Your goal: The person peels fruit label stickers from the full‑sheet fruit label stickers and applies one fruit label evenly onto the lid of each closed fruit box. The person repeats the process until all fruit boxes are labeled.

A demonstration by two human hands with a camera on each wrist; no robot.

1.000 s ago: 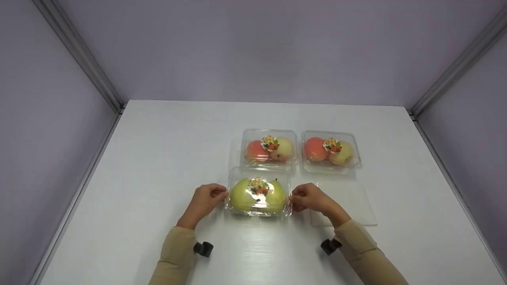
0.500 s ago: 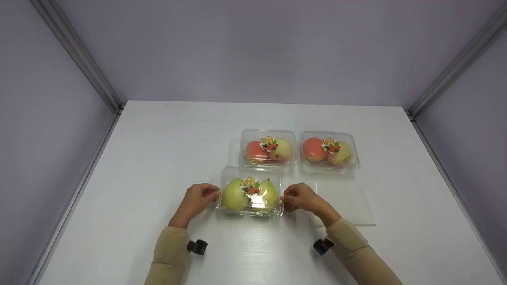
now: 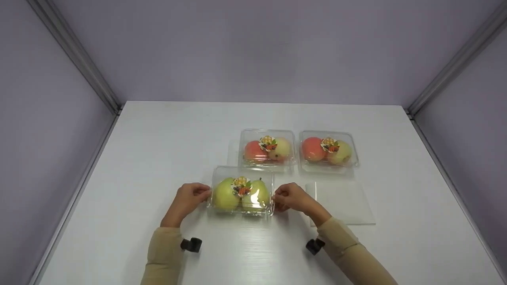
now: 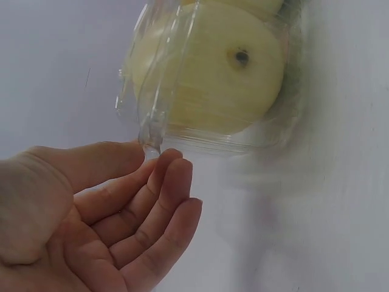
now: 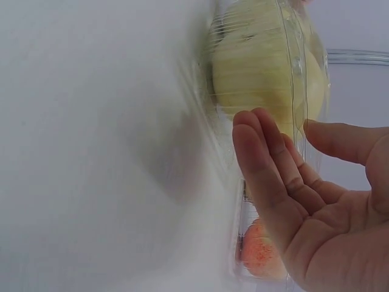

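**Pear box slides left between both hands**

Since the earlier frames I see the clear pear box [image 3: 242,191] has shifted left and a little toward me across the white table [image 3: 158,150], and both hands have travelled with it. It now sits left of its old spot, in front of the left-hand one of the two closed boxes at the back, with a gap between them.

My left hand [image 3: 186,200] is at the box's left edge, thumb and fingers pinching the plastic rim; the left wrist view shows the rim's corner caught between thumb and forefinger [image 4: 159,173]. My right hand [image 3: 291,198] holds the right edge the same way, fingers under the rim and thumb above it.

The box itself is a shallow, see-through clamshell with its lid closed. Inside lie two yellow-green pears side by side, one with its dark blossom end toward the left wrist camera. A small round sticker [image 3: 241,186], orange and green, sits on the middle of the lid.

Behind it stand the two apple boxes [image 3: 266,149] [image 3: 327,151], each holding one red and one yellowish fruit. A flat clear sheet [image 3: 344,204] lies just right of my right hand.
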